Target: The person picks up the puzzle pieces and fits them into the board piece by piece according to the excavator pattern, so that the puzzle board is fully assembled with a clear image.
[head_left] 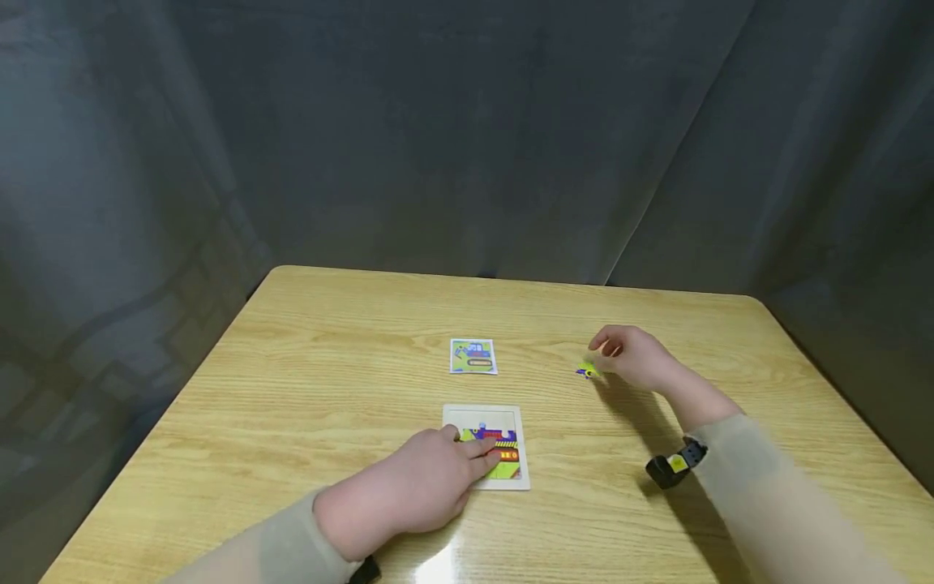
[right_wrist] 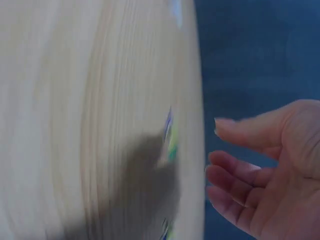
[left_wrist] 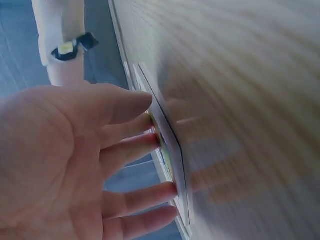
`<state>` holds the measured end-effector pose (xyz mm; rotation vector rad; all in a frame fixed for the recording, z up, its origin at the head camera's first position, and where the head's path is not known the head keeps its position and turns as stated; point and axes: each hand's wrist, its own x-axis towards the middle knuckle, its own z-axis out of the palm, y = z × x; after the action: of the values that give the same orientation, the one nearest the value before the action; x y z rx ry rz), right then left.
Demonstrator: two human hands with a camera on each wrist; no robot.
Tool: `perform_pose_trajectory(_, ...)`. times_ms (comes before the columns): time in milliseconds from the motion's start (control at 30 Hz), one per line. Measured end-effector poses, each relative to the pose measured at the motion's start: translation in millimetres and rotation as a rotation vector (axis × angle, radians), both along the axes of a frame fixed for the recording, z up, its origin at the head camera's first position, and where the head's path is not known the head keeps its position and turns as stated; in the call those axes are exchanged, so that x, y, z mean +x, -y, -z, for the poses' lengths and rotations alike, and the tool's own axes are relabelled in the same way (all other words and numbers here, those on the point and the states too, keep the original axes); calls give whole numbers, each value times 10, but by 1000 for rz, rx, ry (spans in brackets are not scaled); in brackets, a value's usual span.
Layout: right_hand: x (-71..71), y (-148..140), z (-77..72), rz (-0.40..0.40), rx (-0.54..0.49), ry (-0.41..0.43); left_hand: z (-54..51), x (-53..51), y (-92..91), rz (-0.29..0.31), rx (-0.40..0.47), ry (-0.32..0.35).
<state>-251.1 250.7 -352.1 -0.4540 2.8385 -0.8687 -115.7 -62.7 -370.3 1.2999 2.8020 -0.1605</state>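
A white-framed jigsaw puzzle board [head_left: 524,454] lies on the table, partly filled with pieces that show a purple, red and yellow vehicle. My left hand [head_left: 430,478] rests on it with fingers extended, its fingertips touching the pieces and part of the frame covered. In the left wrist view the same hand [left_wrist: 95,160] has its fingers spread against the board [left_wrist: 172,150]. To the right, my right hand [head_left: 631,357] hovers near a small purple and yellow puzzle piece [head_left: 586,373]. Its fingers [right_wrist: 230,185] are loosely bent, apart from the thumb, with nothing between them.
A small picture card [head_left: 473,357] showing a blue excavator lies behind the board. In the right wrist view, one puzzle piece [right_wrist: 171,137] lies on the wooden table [right_wrist: 75,100], another [right_wrist: 167,231] at the lower edge. Dark curtains [head_left: 467,146] hang behind the table.
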Motion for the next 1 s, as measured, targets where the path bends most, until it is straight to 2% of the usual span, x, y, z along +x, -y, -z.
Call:
perform_pose_trajectory(167, -137, -149, 146, -46, 22, 71, 10, -7, 28, -9, 11, 16)
perform_pose_trajectory(300, -170, -157, 244, -79, 30, 57, 15, -28, 36, -15, 13, 23)
perform_pose_trajectory(600, -190, -95, 278, -7, -8, 39, 7, -18, 41, -19, 9, 23)
perform_pose_trajectory(700, -173, -24, 252, -12, -101, 64, 1, 10, 29, -33, 4, 38)
perform_pose_trajectory(833, -124, 127, 206, -51, -251, 138, 7, 46, -4, -51, -17, 39)
perform_pose_trajectory(1000, -33, 362, 158, -120, -339, 190, 18, 89, -29, -84, -37, 56)
